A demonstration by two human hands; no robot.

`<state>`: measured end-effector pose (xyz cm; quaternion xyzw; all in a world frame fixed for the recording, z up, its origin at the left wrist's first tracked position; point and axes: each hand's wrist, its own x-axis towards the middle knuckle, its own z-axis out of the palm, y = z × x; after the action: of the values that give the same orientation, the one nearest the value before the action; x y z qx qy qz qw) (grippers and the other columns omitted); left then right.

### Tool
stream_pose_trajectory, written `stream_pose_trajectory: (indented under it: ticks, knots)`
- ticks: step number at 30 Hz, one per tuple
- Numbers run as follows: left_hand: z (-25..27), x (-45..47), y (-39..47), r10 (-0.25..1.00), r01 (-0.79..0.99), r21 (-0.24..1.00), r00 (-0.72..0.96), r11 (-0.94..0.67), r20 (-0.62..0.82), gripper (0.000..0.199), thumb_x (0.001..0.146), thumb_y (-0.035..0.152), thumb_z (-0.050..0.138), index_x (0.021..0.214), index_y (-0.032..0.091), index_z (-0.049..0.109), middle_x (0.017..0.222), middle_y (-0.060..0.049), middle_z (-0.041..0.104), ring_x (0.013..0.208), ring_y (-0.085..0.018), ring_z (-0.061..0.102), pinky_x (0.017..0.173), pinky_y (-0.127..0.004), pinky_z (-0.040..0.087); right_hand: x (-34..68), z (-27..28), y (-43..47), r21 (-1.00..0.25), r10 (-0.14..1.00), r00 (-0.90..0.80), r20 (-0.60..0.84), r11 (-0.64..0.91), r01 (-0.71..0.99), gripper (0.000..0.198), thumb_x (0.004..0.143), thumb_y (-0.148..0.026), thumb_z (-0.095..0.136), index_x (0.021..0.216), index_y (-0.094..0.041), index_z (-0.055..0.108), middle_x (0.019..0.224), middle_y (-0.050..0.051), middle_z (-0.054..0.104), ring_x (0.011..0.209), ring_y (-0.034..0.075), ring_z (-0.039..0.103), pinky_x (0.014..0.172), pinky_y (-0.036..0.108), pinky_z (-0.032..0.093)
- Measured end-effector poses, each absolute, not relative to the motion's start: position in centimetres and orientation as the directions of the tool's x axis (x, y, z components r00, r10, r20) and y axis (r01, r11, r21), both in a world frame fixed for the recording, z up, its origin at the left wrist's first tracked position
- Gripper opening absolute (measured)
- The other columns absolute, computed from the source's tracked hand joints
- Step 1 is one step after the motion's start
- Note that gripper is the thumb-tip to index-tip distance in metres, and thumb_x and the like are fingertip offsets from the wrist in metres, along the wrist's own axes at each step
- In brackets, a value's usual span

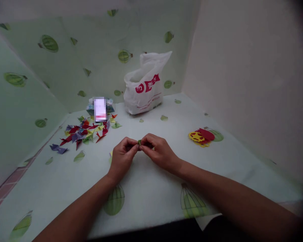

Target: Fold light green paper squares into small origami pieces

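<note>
Above the middle of the table, my left hand point(123, 154) and my right hand point(161, 151) meet fingertip to fingertip. Between them is a small piece of green paper point(139, 142), mostly covered by my fingers. Both hands are closed in a pinch on it. Beside my left hand, a bit of yellow and purple paper point(110, 154) shows, partly hidden. Farther off to the left lies a loose heap of folded paper cranes point(78, 134) in red, purple, yellow, green and orange.
A white plastic bag point(143, 90) with red print stands against the back wall. Left of it, a phone point(100, 109) leans on a tissue box point(90, 109). Red and yellow paper cutouts point(201, 137) lie at the right. Balloon-patterned covering lines the table point(146, 201) and back wall.
</note>
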<state>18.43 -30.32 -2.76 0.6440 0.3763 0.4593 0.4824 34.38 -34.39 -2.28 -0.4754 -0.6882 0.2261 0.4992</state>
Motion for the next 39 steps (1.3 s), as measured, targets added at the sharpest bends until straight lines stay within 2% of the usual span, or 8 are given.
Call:
stream_pose_trajectory:
  ticks: [5, 10, 17, 21, 25, 28, 34, 39]
  knots:
    - [-2.7, 18.4, -30.4, 0.923, 0.073, 0.953, 0.282, -0.293, 0.262, 0.013, 0.076, 0.027, 0.076, 0.077, 0.018, 0.067, 0.074, 0.0, 0.069, 0.069, -0.014, 0.065, 0.067, -0.026, 0.051, 34.4, -2.4, -34.5, -0.873, 0.931, -0.057, 0.362, 0.36, 0.329, 0.012, 0.089, -0.021, 0.057, 0.077, -0.02, 0.054, 0.067, -0.002, 0.056, 0.059, 0.011, 0.052, 0.057, 0.024, 0.041]
    - [-2.7, 18.5, -30.5, 0.906, 0.081, 0.941, 0.307, -0.329, 0.291, 0.01, 0.079, 0.025, 0.074, 0.078, 0.019, 0.066, 0.073, 0.0, 0.07, 0.068, -0.015, 0.067, 0.065, -0.026, 0.051, 34.4, -2.7, -34.5, -0.928, 0.952, -0.069, 0.299, 0.307, 0.211, 0.012, 0.089, -0.022, 0.054, 0.078, -0.019, 0.056, 0.072, -0.001, 0.061, 0.053, 0.009, 0.057, 0.053, 0.023, 0.046]
    - [-2.5, 18.5, -30.7, 0.902, 0.067, 0.94, 0.311, -0.335, 0.299, 0.009, 0.079, 0.023, 0.073, 0.078, 0.019, 0.066, 0.073, 0.0, 0.07, 0.068, -0.015, 0.066, 0.065, -0.026, 0.051, 34.3, -2.6, -34.5, -0.942, 0.961, -0.024, 0.276, 0.276, 0.191, 0.01, 0.084, -0.016, 0.053, 0.075, -0.018, 0.056, 0.069, -0.002, 0.062, 0.051, 0.009, 0.06, 0.05, 0.021, 0.049]
    - [-2.7, 18.4, -30.6, 0.905, 0.051, 0.943, 0.303, -0.329, 0.299, 0.01, 0.08, 0.025, 0.073, 0.081, 0.019, 0.066, 0.079, -0.001, 0.07, 0.073, -0.016, 0.068, 0.07, -0.028, 0.053, 34.2, -2.5, -34.6, -0.957, 0.969, 0.041, 0.244, 0.234, 0.172, 0.009, 0.084, -0.019, 0.056, 0.075, -0.018, 0.058, 0.068, -0.002, 0.064, 0.051, 0.009, 0.061, 0.05, 0.021, 0.048]
    - [-3.3, 18.4, -30.1, 0.913, 0.026, 0.946, 0.269, -0.324, 0.305, 0.012, 0.081, 0.026, 0.072, 0.084, 0.018, 0.064, 0.087, -0.003, 0.069, 0.079, -0.017, 0.068, 0.074, -0.031, 0.055, 34.0, -2.4, -34.4, -0.993, 0.987, 0.109, 0.117, 0.117, 0.011, 0.013, 0.084, -0.026, 0.058, 0.075, -0.017, 0.056, 0.071, 0.001, 0.068, 0.049, 0.01, 0.063, 0.051, 0.023, 0.051]
    - [-3.6, 18.3, -29.8, 0.888, 0.028, 0.918, 0.266, -0.395, 0.374, 0.01, 0.081, 0.024, 0.071, 0.083, 0.018, 0.063, 0.09, -0.003, 0.067, 0.082, -0.017, 0.066, 0.075, -0.03, 0.055, 33.9, -2.5, -34.3, -0.992, 0.995, 0.096, 0.038, 0.049, -0.113, 0.015, 0.084, -0.03, 0.058, 0.075, -0.018, 0.054, 0.072, 0.001, 0.069, 0.049, 0.01, 0.062, 0.053, 0.025, 0.053]
    - [-3.3, 18.0, -30.0, 0.778, 0.219, 0.76, 0.337, -0.612, 0.53, 0.004, 0.086, 0.016, 0.064, 0.083, 0.019, 0.063, 0.087, -0.003, 0.066, 0.079, -0.014, 0.064, 0.071, -0.027, 0.052, 33.9, -2.3, -34.6, -0.993, 0.987, 0.112, 0.116, 0.112, 0.042, 0.011, 0.081, -0.027, 0.061, 0.076, -0.018, 0.055, 0.072, 0.001, 0.067, 0.053, 0.011, 0.062, 0.053, 0.025, 0.051]
    - [-3.1, 18.1, -30.2, 0.731, 0.258, 0.694, 0.384, -0.672, 0.564, 0.008, 0.087, 0.013, 0.062, 0.081, 0.019, 0.062, 0.087, -0.003, 0.065, 0.079, -0.014, 0.064, 0.071, -0.026, 0.053, 34.0, -2.5, -34.5, -0.98, 0.976, 0.131, 0.175, 0.159, 0.12, 0.01, 0.081, -0.026, 0.062, 0.077, -0.019, 0.056, 0.07, 0.0, 0.064, 0.055, 0.013, 0.061, 0.054, 0.027, 0.051]
